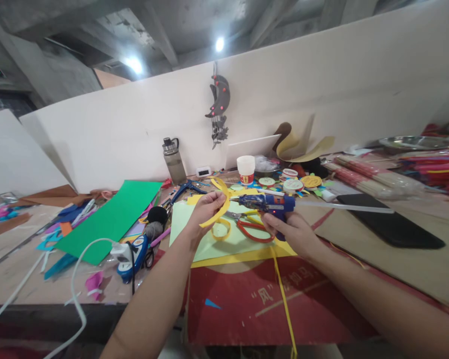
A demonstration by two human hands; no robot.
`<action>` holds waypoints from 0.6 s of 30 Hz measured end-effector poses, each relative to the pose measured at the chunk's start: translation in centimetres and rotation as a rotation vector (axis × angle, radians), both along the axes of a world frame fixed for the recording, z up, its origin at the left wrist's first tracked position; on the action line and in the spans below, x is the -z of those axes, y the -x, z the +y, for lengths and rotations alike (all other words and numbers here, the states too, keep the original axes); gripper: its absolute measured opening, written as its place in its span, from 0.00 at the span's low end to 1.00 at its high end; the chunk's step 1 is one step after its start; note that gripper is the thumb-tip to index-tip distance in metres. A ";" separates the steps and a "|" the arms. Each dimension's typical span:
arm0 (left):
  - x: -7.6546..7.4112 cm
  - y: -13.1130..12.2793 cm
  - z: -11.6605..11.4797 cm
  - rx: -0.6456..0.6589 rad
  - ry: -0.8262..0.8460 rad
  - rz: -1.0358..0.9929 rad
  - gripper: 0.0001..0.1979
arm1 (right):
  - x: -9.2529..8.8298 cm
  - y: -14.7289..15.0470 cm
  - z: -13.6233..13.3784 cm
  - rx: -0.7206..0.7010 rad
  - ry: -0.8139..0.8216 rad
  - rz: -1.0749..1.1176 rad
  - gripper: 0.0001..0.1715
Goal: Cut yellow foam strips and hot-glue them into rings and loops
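Note:
My left hand [208,207] pinches a curled yellow strip [220,213], which looks like paper or foam, above the work surface. In my right hand [290,229] is a blue hot glue gun [271,202], a clear glue stick [344,206] jutting from its back. The gun's nozzle points left at the strip, close to my left fingers; whether it touches cannot be made out. Below them lie a yellow ring [221,230] and scissors [255,232] with red and yellow handles, on a pale green sheet [198,249].
Left of my hands lie a green sheet [112,219] and a blue power strip [132,259] with a white cable. A bottle [175,162] and a paper cup [246,169] stand at the back. To the right is a black flat object [391,221]. A white panel [134,122] rises behind.

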State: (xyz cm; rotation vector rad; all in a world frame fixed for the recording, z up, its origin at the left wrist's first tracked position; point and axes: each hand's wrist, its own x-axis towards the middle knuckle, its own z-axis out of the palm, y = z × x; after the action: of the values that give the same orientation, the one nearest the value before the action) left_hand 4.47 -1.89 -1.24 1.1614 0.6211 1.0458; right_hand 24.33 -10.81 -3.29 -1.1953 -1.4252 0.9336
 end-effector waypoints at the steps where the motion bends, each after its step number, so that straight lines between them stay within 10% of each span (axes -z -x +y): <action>1: 0.1 0.0 0.1 -0.007 -0.004 -0.005 0.14 | 0.0 0.0 0.0 -0.004 0.001 0.002 0.25; 7: 0.7 0.2 1.0 -0.049 -0.042 0.013 0.15 | -0.7 -0.1 0.3 -0.014 -0.013 0.087 0.25; 14: 1.2 0.8 1.8 -0.159 -0.048 0.047 0.15 | -6.4 -1.2 2.6 -0.054 -0.115 0.150 0.20; 18: 1.0 1.0 1.7 -0.154 -0.035 0.020 0.15 | -5.8 -1.2 3.3 -0.113 -0.099 0.140 0.20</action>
State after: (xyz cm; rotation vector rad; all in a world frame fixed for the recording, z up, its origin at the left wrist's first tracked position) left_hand 3.52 -0.20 -2.21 1.1699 0.7197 1.1801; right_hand 25.54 -7.54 2.52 -0.9660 -1.4207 0.9926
